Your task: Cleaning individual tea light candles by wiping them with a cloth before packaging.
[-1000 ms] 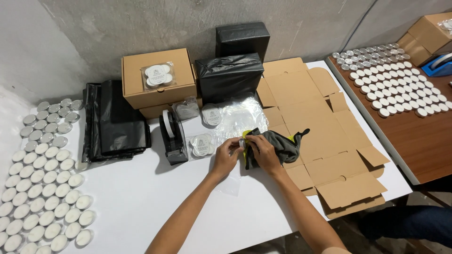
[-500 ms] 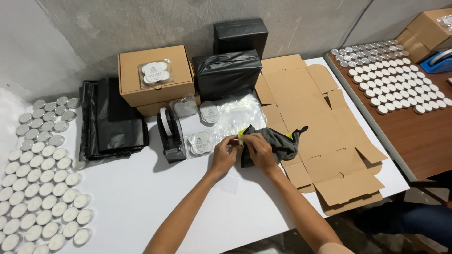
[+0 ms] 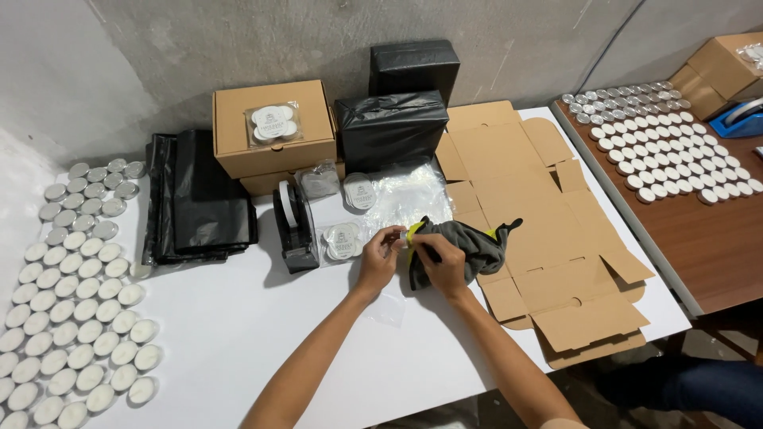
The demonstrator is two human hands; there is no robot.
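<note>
The left hand (image 3: 380, 258) has its fingers (image 3: 395, 236) pinched together on a small pale piece at the yellow edge of a grey cloth (image 3: 465, 248); what that piece is cannot be made out. The right hand (image 3: 442, 266) lies on the cloth with its fingers curled down, gripping the soft, crumpled fabric against the white table (image 3: 238, 334). The cloth sits near the middle of the table, its far end lying over flat brown cardboard box blanks (image 3: 548, 238) at 3 o'clock of the hands.

At 9 o'clock of the hands stands a black tape dispenser (image 3: 292, 230), and just beside it lies a clear packet of round white candles (image 3: 342, 241). At 12 o'clock are crinkled clear plastic bags (image 3: 405, 195), a parcel wrapped in shiny black plastic (image 3: 391, 127) and a closed brown cardboard box (image 3: 274, 127). Folded black plastic bags (image 3: 199, 199) lie at 10 o'clock. Rows of small round candles in metal cups (image 3: 71, 302) fill the left edge, partly cut off by the frame.
</note>
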